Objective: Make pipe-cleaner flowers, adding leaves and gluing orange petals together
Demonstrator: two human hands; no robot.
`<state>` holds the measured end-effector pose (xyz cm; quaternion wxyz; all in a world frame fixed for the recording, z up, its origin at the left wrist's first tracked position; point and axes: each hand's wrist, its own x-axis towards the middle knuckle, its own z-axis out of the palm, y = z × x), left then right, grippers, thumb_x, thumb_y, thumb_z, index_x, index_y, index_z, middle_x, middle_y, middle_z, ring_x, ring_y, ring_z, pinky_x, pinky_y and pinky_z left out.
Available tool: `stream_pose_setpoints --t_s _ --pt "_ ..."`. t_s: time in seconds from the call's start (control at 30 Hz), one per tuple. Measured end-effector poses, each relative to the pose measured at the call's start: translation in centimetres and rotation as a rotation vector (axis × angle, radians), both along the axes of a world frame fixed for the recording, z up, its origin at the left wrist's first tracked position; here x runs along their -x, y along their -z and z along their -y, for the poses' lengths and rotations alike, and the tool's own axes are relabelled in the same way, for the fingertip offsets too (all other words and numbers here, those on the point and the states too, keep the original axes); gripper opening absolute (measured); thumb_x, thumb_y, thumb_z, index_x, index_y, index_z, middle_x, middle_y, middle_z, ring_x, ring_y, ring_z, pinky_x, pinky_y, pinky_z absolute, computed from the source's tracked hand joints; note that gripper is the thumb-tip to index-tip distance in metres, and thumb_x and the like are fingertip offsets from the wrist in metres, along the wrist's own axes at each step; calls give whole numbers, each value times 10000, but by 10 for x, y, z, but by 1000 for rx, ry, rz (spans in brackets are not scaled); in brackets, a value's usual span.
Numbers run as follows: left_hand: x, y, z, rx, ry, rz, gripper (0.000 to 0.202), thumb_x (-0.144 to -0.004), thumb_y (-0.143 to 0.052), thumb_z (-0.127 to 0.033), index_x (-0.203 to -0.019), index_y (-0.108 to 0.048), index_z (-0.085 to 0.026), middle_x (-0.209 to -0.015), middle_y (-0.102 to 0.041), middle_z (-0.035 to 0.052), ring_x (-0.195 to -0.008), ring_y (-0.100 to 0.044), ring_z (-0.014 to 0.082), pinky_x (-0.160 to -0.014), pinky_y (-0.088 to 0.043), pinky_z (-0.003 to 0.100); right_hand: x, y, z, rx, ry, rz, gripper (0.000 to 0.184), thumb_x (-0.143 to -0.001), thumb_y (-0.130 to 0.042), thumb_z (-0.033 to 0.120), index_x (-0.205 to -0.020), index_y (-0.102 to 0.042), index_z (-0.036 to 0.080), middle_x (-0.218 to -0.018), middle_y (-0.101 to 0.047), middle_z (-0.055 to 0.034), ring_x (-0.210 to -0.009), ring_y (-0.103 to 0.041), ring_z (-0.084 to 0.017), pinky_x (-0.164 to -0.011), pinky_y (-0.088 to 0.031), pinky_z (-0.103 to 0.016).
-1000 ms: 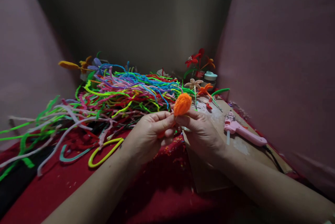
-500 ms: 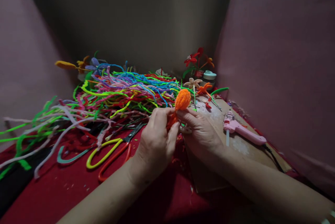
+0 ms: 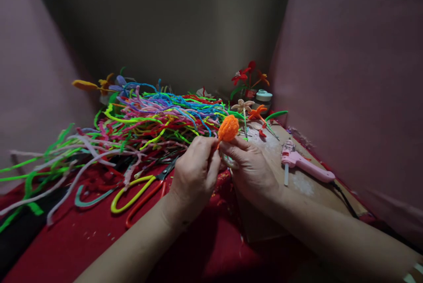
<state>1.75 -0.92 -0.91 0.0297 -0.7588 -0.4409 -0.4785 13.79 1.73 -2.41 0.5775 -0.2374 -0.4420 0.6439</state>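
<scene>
Between my two hands stands an orange pipe-cleaner flower bud (image 3: 228,128), rounded and made of looped fuzzy strands. My left hand (image 3: 197,166) pinches the bud's narrow lower end between thumb and fingers. My right hand (image 3: 251,164) is closed on the base from the other side, its thumb and index finger just under the bud. A pale curved piece shows beneath the right fingers; I cannot make out what it is. Most of the bud's stem is hidden by my fingers.
A heap of coloured pipe cleaners (image 3: 172,115) lies behind and left. Scissors (image 3: 139,190) with yellow and red handles rest on the red cloth (image 3: 82,247). A pink glue gun (image 3: 306,166) lies on the board (image 3: 264,225), near a pale flower (image 3: 243,106) and an orange flower (image 3: 258,112).
The bud has tilted and sunk slightly left and looks rounder. The loose orange strands seen below it between my hands are now gathered into a thin twist. My left hand has shifted slightly left.
</scene>
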Motion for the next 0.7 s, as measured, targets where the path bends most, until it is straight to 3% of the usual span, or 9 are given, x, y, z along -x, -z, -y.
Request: stream_pose_setpoints --t_s 0.2,0.4,0.5,0.7 --pt "3 -6 6 31 27 161 115 -820 -534 -132 -899 -608 -170 -774 -621 5 -675 -568 108 -663 -449 208 -2 -7 2 -69 -64 -32 93 -755 -675 226 -838 -716 226 -805 -586 1 -664 -439 -106 -610 -356 -258" --pt "-3 -14 14 301 187 558 71 -798 -584 -169 -843 -639 -172 -755 -637 -3 -601 -571 81 -556 -461 177 -1 -9 2 50 -233 -197 75 -717 -704 224 -791 -710 215 -691 -578 9 -580 -432 -102 -542 -319 -257" --pt "-5 -16 17 417 253 706 69 -779 -623 -193 -839 -656 -187 -705 -628 -21 -509 -508 52 -464 -409 152 -2 -8 -1 87 -322 -243 107 -667 -740 249 -762 -705 213 -681 -593 3 -583 -452 -114 -550 -342 -267" --pt "-4 -16 16 501 285 740 40 -768 -638 -200 -797 -652 -177 -705 -630 -14 -464 -457 42 -428 -379 159 -4 -5 -5 90 -383 -219 217 -637 -767 318 -823 -716 219 -774 -642 -28 -659 -511 -153 -632 -403 -312"
